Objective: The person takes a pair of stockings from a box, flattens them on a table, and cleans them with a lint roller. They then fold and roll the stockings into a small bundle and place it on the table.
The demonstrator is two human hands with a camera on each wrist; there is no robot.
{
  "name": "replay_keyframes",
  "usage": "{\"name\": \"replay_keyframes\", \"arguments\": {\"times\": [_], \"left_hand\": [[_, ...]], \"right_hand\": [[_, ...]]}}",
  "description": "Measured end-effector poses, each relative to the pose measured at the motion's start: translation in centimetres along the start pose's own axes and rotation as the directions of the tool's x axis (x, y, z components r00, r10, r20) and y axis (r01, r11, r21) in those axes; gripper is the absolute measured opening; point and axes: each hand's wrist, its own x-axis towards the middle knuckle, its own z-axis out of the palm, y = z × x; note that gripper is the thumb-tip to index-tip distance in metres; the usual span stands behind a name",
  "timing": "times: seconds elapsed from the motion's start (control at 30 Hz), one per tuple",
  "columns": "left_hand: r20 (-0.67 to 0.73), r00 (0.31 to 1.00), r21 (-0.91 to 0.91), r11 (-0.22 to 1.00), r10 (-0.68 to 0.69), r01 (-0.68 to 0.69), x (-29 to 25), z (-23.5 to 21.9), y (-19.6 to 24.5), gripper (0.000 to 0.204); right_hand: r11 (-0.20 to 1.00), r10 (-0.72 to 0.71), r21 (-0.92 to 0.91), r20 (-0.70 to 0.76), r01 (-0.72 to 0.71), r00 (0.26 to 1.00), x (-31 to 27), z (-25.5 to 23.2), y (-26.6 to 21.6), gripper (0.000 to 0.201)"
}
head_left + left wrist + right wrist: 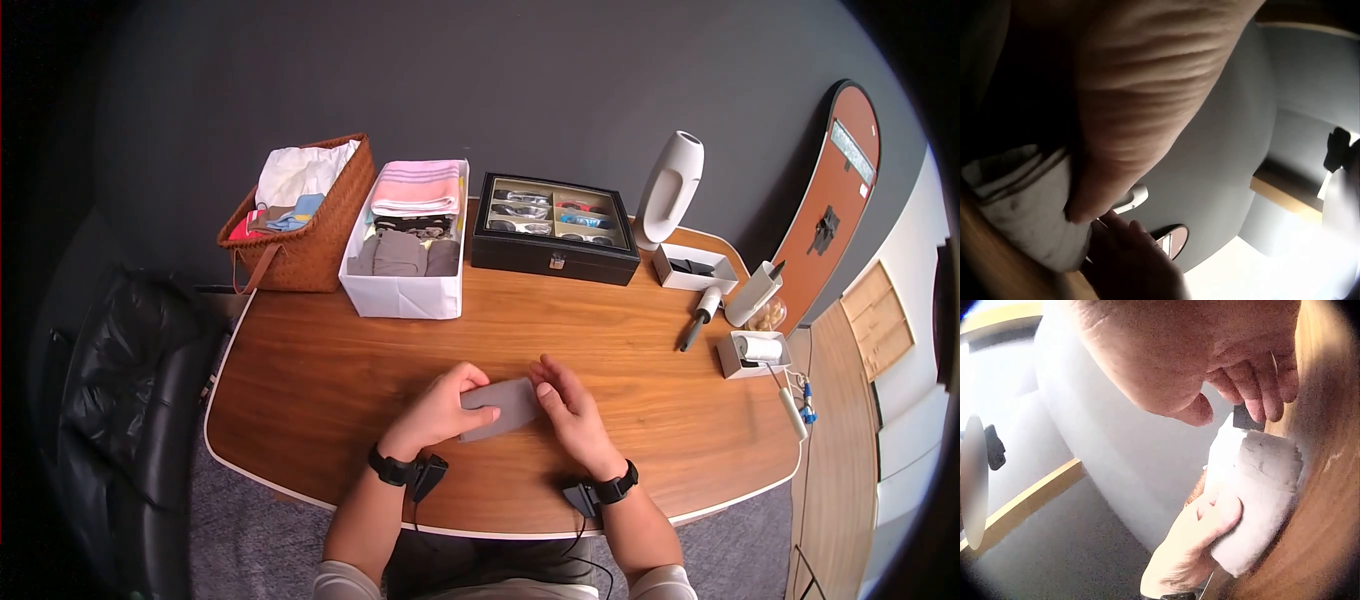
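Observation:
A folded grey cloth, rolled into a flat bundle, lies over the front middle of the wooden table. My left hand grips its left end, thumb on top and fingers behind it. In the right wrist view that thumb presses into the side of the cloth, whose layered end faces the camera. My right hand is at the other end of the bundle, its fingers loosely bent and holding nothing. The left wrist view shows the cloth below the left thumb, the right hand beyond it.
Behind the hands stand a wicker basket of clothes, a white fabric bin with folded garments and a black glasses case. A white vase-like object, a lint roller and small white boxes line the right side.

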Motion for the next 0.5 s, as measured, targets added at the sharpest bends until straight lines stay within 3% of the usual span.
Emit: {"name": "replay_keyframes", "arguments": {"times": [0.1, 0.3, 0.4, 0.5], "left_hand": [[0.136, 0.990, -0.281, 0.956, -0.047, 0.084, 0.4, 0.5, 0.1, 0.048], [0.227, 0.972, -0.350, 0.928, -0.051, 0.131, 1.0, 2.4, -0.2, 0.046], [0.168, 0.985, -0.349, 0.932, -0.034, 0.092, 1.2, 2.6, -1.0, 0.045], [0.140, 0.990, -0.365, 0.928, -0.027, 0.077, 1.3, 3.3, -1.1, 0.045]], "right_hand": [[0.988, 0.008, -0.155, 0.141, 0.014, 0.990, -0.6, 0.2, -1.0, 0.063], [0.974, -0.019, -0.216, 0.218, 0.068, 0.976, -1.0, 0.8, -0.8, 0.065], [0.966, -0.044, -0.246, 0.131, 0.076, 0.990, -0.8, 0.6, -0.3, 0.064], [0.973, 0.020, -0.229, 0.223, 0.032, 0.975, -0.7, 0.5, -0.7, 0.063]]}}
